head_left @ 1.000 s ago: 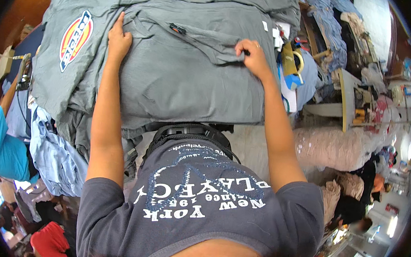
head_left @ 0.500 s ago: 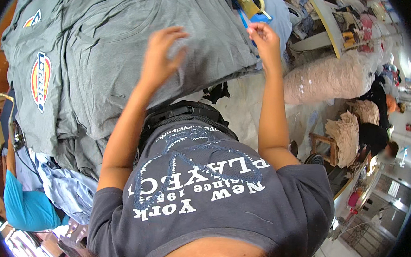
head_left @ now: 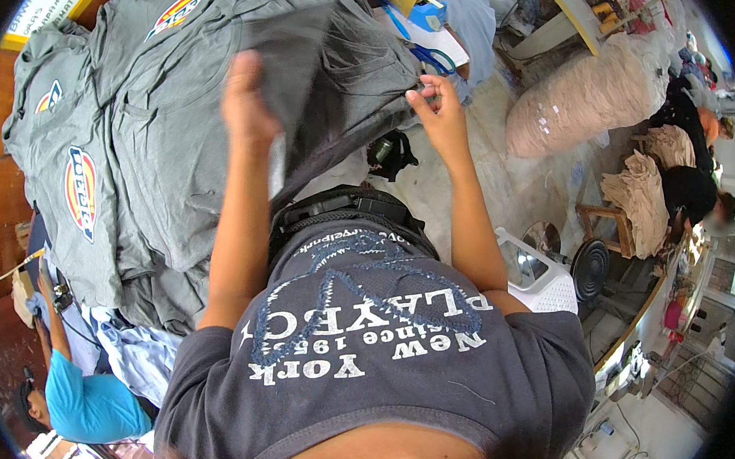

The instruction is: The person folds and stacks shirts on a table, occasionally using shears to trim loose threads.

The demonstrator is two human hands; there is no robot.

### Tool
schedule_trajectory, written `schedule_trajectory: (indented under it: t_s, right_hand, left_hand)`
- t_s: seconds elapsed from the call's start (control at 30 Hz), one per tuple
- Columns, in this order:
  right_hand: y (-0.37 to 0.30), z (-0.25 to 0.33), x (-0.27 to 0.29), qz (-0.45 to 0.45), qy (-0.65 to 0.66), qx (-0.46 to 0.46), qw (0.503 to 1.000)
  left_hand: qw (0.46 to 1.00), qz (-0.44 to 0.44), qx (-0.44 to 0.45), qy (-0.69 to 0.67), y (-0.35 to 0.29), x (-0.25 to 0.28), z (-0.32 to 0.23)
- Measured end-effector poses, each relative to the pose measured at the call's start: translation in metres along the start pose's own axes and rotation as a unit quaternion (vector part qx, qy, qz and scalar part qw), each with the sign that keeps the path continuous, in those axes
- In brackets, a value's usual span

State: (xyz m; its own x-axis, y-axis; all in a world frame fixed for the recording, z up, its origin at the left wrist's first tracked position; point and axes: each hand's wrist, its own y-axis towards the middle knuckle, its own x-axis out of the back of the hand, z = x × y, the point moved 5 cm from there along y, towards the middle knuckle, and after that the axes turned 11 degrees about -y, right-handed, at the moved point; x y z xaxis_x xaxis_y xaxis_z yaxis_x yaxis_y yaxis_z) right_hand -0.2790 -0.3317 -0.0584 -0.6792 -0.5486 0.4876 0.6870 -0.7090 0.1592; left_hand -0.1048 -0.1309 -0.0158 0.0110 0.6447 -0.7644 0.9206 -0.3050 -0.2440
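A broad pile of grey T-shirts (head_left: 177,128) with coloured chest prints spreads in front of me. My left hand (head_left: 250,104) is over the pile, its fingers smeared by motion. Beside it a blurred flap of grey cloth (head_left: 288,59) stands raised from the top shirt; whether my left fingers grip it I cannot tell. My right hand (head_left: 439,110) is at the right edge of the top shirt, thumb and forefinger closed on the fabric. Just beyond that hand are blue-handled scissors (head_left: 433,59) and a blue tape dispenser (head_left: 426,13).
A large plastic-wrapped bundle (head_left: 571,112) lies at the right. Below it are a white plastic basket (head_left: 537,273) and a round black fan-like object (head_left: 590,269). A co-worker in a blue shirt (head_left: 99,398) works at the lower left beside light blue cloth (head_left: 138,345).
My left hand has moved left, and a flap of grey cloth now rises beside it. My right hand has come down and left to the shirt's edge. The view has shifted.
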Motion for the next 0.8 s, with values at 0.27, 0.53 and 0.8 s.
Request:
schedule_trajectory:
  t_s: [0.27,0.53,0.8]
  right_hand:
    - [0.008,0.029,-0.011,0.027,-0.163,0.063,0.984]
    - [0.031,0.03,-0.018,0.081,-0.255,0.085,0.96]
    - [0.051,0.035,0.001,0.107,-0.214,0.101,0.966]
  left_hand:
    - [0.953,-0.042,-0.216,-0.209,-0.024,0.15,-0.144]
    - [0.979,-0.16,-0.112,0.063,-0.023,0.167,-0.132]
    - [0.942,-0.001,-0.323,-0.086,-0.098,0.151,-0.215]
